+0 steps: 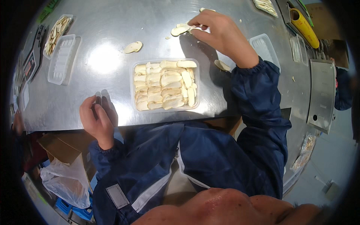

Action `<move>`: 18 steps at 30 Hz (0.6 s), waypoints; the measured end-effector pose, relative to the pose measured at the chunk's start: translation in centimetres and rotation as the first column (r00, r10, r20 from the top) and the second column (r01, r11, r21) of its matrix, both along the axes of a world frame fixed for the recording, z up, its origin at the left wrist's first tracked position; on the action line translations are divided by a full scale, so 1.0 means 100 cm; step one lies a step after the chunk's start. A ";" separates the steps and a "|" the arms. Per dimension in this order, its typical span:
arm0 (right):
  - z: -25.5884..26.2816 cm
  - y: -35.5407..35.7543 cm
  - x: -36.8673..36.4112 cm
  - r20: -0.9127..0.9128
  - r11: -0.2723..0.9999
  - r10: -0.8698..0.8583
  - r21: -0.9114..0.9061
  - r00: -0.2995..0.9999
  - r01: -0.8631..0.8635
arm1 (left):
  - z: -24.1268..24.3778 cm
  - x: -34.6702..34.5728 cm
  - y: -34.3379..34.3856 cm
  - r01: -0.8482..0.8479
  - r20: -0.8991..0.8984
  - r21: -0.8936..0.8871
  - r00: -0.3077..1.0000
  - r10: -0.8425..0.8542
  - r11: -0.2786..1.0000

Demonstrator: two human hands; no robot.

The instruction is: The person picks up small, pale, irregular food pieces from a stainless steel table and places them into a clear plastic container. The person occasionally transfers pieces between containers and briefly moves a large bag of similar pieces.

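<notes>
My right hand reaches over a small group of pale mushroom slices on the steel table. Its thumb and fingertips are at these slices; whether one is gripped cannot be made out. At the table's near edge, my left hand is loosely curled with nothing in it. Between the hands, nearer to me, a clear plastic tray holds overlapping rows of slices, with narrower pieces upright along its right side. Single slices lie apart: one left of the group, another below my right wrist.
Empty plastic trays lie on both sides, with filled trays farther out. A scale stands at left. At right are a yellow roll and a steel box. Below left sits a cardboard box.
</notes>
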State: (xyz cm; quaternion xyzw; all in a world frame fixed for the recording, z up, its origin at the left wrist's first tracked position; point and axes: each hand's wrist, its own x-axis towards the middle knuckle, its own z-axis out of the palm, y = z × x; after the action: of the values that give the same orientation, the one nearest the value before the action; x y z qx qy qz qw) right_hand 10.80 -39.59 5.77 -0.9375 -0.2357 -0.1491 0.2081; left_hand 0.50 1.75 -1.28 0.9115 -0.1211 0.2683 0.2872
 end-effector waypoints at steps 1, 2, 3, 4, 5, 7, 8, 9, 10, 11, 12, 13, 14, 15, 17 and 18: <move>-0.005 0.007 0.007 0.000 1.000 0.011 -0.019 1.000 -0.011 | 0.001 -0.001 0.000 0.002 -0.004 0.001 1.000 -0.002 1.000; -0.008 0.011 0.012 0.001 0.999 0.021 -0.039 1.000 -0.021 | 0.002 -0.001 -0.001 0.005 -0.008 0.001 1.000 -0.005 1.000; -0.012 0.012 0.015 0.003 0.998 0.030 -0.061 1.000 -0.030 | 0.003 -0.001 -0.001 0.005 -0.014 -0.001 1.000 -0.005 1.000; -0.014 0.013 0.018 0.005 0.996 0.039 -0.083 0.999 -0.039 | 0.004 -0.002 -0.001 0.006 -0.020 -0.003 1.000 -0.006 1.000; -0.016 0.013 0.021 0.006 0.993 0.049 -0.105 0.999 -0.048 | 0.004 -0.002 -0.001 0.006 -0.027 -0.005 1.000 -0.006 1.000; -0.019 0.012 0.025 -0.021 0.992 0.052 -0.114 0.998 -0.054 | 0.005 -0.003 -0.002 0.003 -0.040 -0.007 0.999 -0.003 1.000; -0.020 0.012 0.026 -0.034 0.991 0.053 -0.118 0.998 -0.057 | 0.005 -0.003 -0.002 0.002 -0.046 -0.008 0.999 -0.002 1.000; -0.021 0.012 0.026 -0.042 0.991 0.047 -0.120 0.998 -0.051 | 0.005 -0.003 -0.002 0.006 -0.042 -0.009 0.999 -0.006 1.000; -0.021 0.013 0.027 -0.050 0.992 0.040 -0.121 0.998 -0.046 | 0.004 -0.003 -0.001 0.010 -0.038 -0.011 0.999 -0.011 1.000; -0.021 0.014 0.027 -0.058 0.992 0.033 -0.123 0.998 -0.040 | 0.003 -0.004 -0.001 0.015 -0.034 -0.013 0.999 -0.016 1.000; -0.021 0.014 0.027 -0.062 0.993 0.034 -0.115 0.998 -0.041 | 0.004 -0.003 -0.002 0.005 -0.032 -0.022 0.999 -0.006 1.000; -0.020 0.014 0.027 -0.066 0.993 0.034 -0.107 0.997 -0.041 | 0.004 -0.003 -0.003 -0.005 -0.029 -0.031 1.000 0.004 1.000; -0.020 0.014 0.027 -0.070 0.994 0.034 -0.099 0.997 -0.041 | 0.004 -0.002 -0.003 -0.014 -0.027 -0.040 1.000 0.013 0.999; -0.020 0.014 0.028 -0.076 0.994 0.029 -0.102 0.997 -0.037 | 0.004 -0.002 -0.003 -0.016 -0.029 -0.038 0.999 0.015 0.999; -0.021 0.015 0.030 -0.089 0.993 0.019 -0.110 0.996 -0.028 | 0.005 -0.002 -0.003 -0.018 -0.033 -0.035 0.999 0.017 0.999; -0.021 0.016 0.031 -0.100 0.996 0.012 -0.085 0.995 -0.020 | 0.004 -0.002 -0.002 -0.010 -0.033 -0.029 0.999 0.009 1.000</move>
State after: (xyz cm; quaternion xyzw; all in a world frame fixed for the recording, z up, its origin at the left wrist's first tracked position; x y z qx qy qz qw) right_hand 13.89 -37.98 3.66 -0.9499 -0.2390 -0.0905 0.1802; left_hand 0.27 1.55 -0.86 0.9120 -0.1082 0.2564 0.3012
